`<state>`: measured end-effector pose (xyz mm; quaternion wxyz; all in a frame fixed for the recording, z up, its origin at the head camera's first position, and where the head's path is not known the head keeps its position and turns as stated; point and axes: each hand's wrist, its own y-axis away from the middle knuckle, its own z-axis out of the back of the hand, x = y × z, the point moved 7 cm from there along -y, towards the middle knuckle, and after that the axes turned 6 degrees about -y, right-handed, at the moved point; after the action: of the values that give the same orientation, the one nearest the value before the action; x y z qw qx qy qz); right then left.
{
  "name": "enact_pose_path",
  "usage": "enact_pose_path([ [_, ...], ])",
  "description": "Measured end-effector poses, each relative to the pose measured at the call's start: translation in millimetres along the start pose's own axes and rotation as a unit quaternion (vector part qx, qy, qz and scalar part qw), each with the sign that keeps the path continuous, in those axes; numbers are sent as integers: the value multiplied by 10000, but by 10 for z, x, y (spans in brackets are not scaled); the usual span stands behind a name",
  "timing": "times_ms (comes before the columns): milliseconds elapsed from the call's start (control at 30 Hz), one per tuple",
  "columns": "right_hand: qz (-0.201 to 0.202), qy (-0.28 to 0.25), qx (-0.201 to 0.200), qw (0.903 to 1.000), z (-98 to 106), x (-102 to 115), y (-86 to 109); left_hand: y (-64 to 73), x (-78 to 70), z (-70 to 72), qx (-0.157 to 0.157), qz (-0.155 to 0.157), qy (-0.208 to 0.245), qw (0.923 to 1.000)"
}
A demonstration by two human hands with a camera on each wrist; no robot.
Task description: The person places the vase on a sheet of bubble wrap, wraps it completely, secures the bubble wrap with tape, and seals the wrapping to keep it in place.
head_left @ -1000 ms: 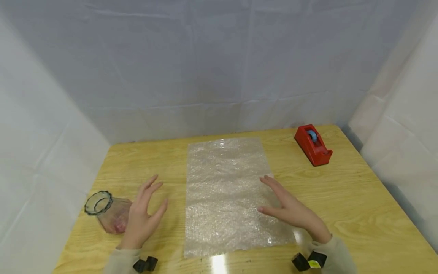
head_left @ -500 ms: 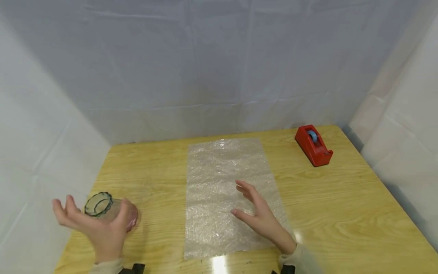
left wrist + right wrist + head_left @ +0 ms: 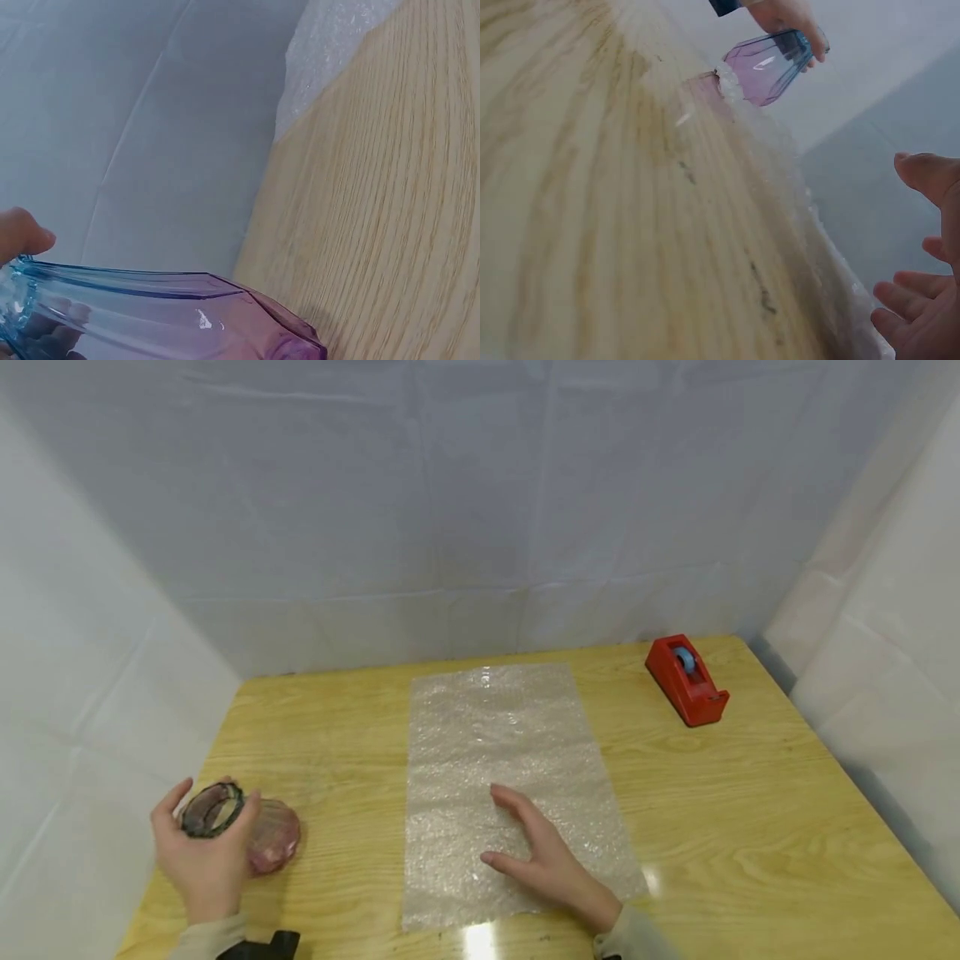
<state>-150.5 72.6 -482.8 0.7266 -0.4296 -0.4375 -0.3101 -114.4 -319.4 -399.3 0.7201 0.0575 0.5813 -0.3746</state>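
My left hand point(image 3: 204, 864) is around the top of a glass vase point(image 3: 276, 843), with thumb and fingers gripping its scalloped rim. In the left wrist view the vase point(image 3: 187, 311) shades from blue at the rim to pink-purple at the base. Its base is at or very near the tabletop; I cannot tell whether it touches. Over the sheet of bubble wrap point(image 3: 457, 735), my right hand point(image 3: 551, 864) hovers with thumb and fingers spread apart, holding nothing. The right wrist view shows the vase point(image 3: 761, 67) beyond the edge of the bubble wrap.
A red tape dispenser point(image 3: 686, 681) with a blue-cored roll stands at the back right of the wooden table point(image 3: 750, 827). White sheeting point(image 3: 480, 527) hangs behind and along both sides. The bubble wrap lies flat mid-table.
My left hand has moved left from beside the vase and taken hold of its rim. My right hand has shifted left and nearer, over the bubble wrap.
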Motion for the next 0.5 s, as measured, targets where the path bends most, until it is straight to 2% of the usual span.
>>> enact_pose_path([
  [167, -288, 156, 27, 9995, -10, -54, 3, -22, -34, 24, -122, -429, 138, 9989],
  [233, -403, 165, 64, 9990, -3, -55, -4, -19, -88, 26, -136, -611, 519, 9967],
  [300, -507, 127, 115, 9986, 11, -52, -14, -12, -168, 26, -126, -861, 993, 9913],
  [367, -584, 31, 135, 9982, 30, -37, -28, 1, -265, 12, -60, -1091, 1657, 9801],
  [433, -667, -178, 131, 9975, 51, -8, -42, 23, -376, -12, 33, -1245, 2379, 9633],
  [500, -680, -486, 115, 9964, 68, 44, -57, 69, -505, -42, 153, -1350, 2876, 9481],
])
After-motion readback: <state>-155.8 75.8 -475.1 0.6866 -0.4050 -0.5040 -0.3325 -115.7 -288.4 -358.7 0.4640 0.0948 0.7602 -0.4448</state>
